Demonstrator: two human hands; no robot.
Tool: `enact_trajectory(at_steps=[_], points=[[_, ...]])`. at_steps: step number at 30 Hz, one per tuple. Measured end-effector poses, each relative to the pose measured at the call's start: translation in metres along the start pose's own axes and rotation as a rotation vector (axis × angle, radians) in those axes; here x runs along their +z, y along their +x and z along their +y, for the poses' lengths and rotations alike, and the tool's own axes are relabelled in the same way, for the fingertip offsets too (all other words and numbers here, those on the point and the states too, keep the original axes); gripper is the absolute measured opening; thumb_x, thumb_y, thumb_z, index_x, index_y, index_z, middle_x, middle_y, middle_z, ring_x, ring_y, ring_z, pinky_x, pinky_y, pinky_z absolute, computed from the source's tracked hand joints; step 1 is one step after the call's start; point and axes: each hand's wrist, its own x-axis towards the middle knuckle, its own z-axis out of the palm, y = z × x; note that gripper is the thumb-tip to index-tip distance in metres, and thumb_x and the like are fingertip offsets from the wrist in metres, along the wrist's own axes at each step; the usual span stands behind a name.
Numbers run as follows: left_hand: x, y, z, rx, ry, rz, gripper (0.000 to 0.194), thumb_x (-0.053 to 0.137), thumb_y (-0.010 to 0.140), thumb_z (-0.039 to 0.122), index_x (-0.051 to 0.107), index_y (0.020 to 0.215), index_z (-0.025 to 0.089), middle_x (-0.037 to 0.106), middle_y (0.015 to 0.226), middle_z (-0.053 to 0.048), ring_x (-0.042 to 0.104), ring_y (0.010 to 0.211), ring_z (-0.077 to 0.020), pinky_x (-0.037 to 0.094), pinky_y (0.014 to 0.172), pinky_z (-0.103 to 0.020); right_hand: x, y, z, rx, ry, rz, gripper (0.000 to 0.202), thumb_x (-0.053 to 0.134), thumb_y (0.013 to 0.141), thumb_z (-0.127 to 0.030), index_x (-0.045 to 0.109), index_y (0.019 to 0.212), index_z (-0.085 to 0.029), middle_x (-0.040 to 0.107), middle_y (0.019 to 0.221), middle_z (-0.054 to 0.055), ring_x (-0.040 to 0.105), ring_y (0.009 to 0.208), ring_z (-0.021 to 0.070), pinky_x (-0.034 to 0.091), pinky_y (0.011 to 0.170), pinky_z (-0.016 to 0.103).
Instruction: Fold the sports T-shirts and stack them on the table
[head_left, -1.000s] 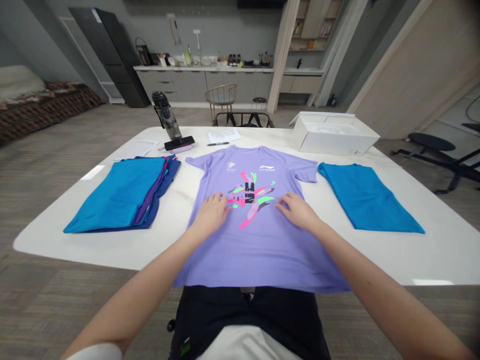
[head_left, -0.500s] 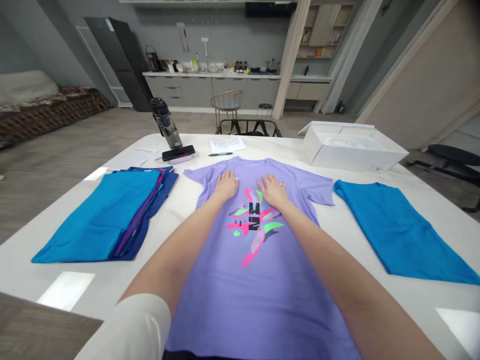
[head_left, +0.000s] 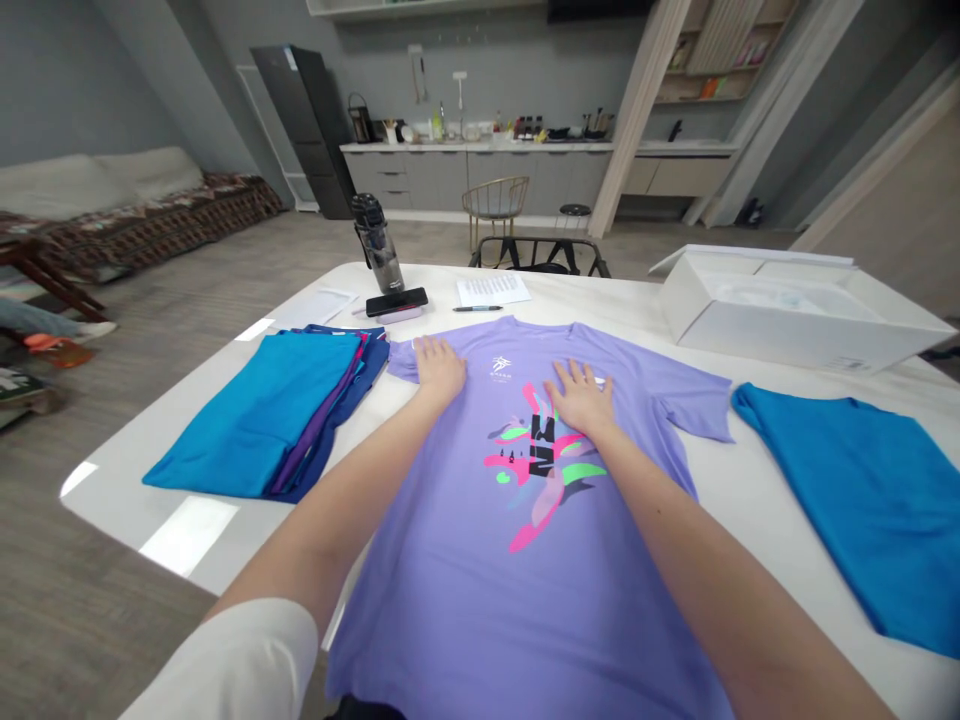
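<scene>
Both arms reach forward, left hand (head_left: pixel 439 368) and right hand (head_left: pixel 581 397) lying palm-down, fingers (head_left: pixel 568 375) spread flat.

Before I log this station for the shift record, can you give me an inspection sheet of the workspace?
Surface: white table, glossy, light reflections near its left edge.
Job's things: purple T-shirt spread flat, print up, hem over the near edge.
Clutter: stack of folded shirts at left, blue shirt at right, open white box, bottle, phone, paper with pen.
Grippers: left hand flat on the left shoulder, right hand flat on the chest, fingers spread.
Cables: nothing seen.
Surroundings: kitchen counter, gold chair, sofa.
</scene>
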Motion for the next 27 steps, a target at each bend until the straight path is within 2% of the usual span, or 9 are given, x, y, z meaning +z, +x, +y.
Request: enact_trajectory(at_steps=[2, 4, 9, 12, 14, 18, 21, 27], points=[[0.003, 0.001, 0.017, 0.11, -0.066, -0.051, 0.07, 0.035, 0.102, 0.044, 0.039, 0.152, -0.004, 0.039, 0.158, -0.031, 0.035, 0.149, -0.0392, 0.021, 0.123, -0.054, -0.002, 0.0, 0.0, 0.003, 0.0, -0.01, 0.073, 0.015, 0.102, -0.066, 0.026, 0.165, -0.03, 0.02, 0.172, 0.007, 0.016, 0.157, 0.0354, 0.008, 0.12, 0.072], [0.008, 0.004, 0.031, 0.131, -0.118, -0.12, 0.072, 0.033, 0.102, 0.051, 0.039, 0.153, -0.001, 0.038, 0.159, -0.031, 0.036, 0.148, -0.0397, 0.026, 0.121, -0.054, -0.003, -0.002, 0.0, 0.005, 0.003, -0.024, 0.073, 0.015, 0.103, -0.066, 0.026, 0.165, -0.031, 0.018, 0.172, 0.006, 0.014, 0.157, 0.0347, 0.008, 0.12, 0.072], [0.014, 0.016, 0.045, 0.14, -0.16, -0.239, 0.081, 0.023, 0.1, 0.066, 0.032, 0.161, 0.013, 0.022, 0.169, -0.021, 0.019, 0.156, -0.039, 0.017, 0.123, -0.063, -0.009, -0.004, 0.002, 0.001, 0.017, -0.068, 0.075, 0.016, 0.102, -0.069, 0.024, 0.165, -0.031, 0.018, 0.172, 0.005, 0.014, 0.157, 0.0342, 0.008, 0.121, 0.07], [0.013, 0.026, 0.049, 0.181, -0.152, -0.226, 0.079, 0.019, 0.1, 0.066, 0.029, 0.162, 0.018, 0.019, 0.171, -0.016, 0.016, 0.158, -0.0361, 0.013, 0.124, -0.064, -0.018, 0.009, 0.011, 0.021, 0.035, 0.006, 0.077, 0.014, 0.1, -0.072, 0.026, 0.165, -0.032, 0.018, 0.172, 0.006, 0.014, 0.158, 0.0338, 0.01, 0.122, 0.068], [0.013, 0.035, 0.053, 0.229, -0.15, -0.2, 0.077, 0.018, 0.101, 0.063, 0.029, 0.163, 0.019, 0.018, 0.172, -0.014, 0.015, 0.158, -0.0351, 0.013, 0.125, -0.063, -0.023, 0.025, 0.022, 0.106, 0.053, 0.06, 0.076, 0.01, 0.101, -0.07, 0.025, 0.165, -0.031, 0.017, 0.173, 0.006, 0.013, 0.158, 0.034, 0.011, 0.122, 0.067], [0.021, 0.055, 0.064, 0.278, -0.162, -0.241, 0.074, 0.016, 0.101, 0.062, 0.028, 0.163, 0.024, 0.019, 0.172, -0.009, 0.017, 0.158, -0.035, 0.015, 0.125, -0.063, -0.023, 0.057, 0.047, 0.279, 0.059, -0.034, 0.075, 0.009, 0.101, -0.067, 0.023, 0.166, -0.031, 0.016, 0.173, 0.006, 0.013, 0.157, 0.037, 0.009, 0.119, 0.073], [0.029, 0.069, 0.075, 0.258, -0.177, -0.235, 0.076, 0.016, 0.1, 0.064, 0.027, 0.164, 0.025, 0.019, 0.172, -0.006, 0.016, 0.158, -0.034, 0.013, 0.126, -0.061, -0.017, 0.073, 0.058, 0.265, 0.0, -0.037, 0.078, 0.01, 0.099, -0.071, 0.021, 0.166, -0.033, 0.014, 0.173, 0.005, 0.011, 0.158, 0.0361, 0.006, 0.119, 0.072], [0.037, 0.091, 0.095, 0.232, -0.206, -0.205, 0.079, 0.017, 0.099, 0.064, 0.027, 0.164, 0.021, 0.019, 0.172, -0.005, 0.015, 0.159, -0.0306, 0.011, 0.128, -0.057, -0.013, 0.101, 0.072, 0.21, -0.04, -0.034, 0.081, 0.009, 0.097, -0.076, 0.02, 0.166, -0.034, 0.015, 0.173, 0.004, 0.013, 0.158, 0.0342, 0.009, 0.12, 0.072]])
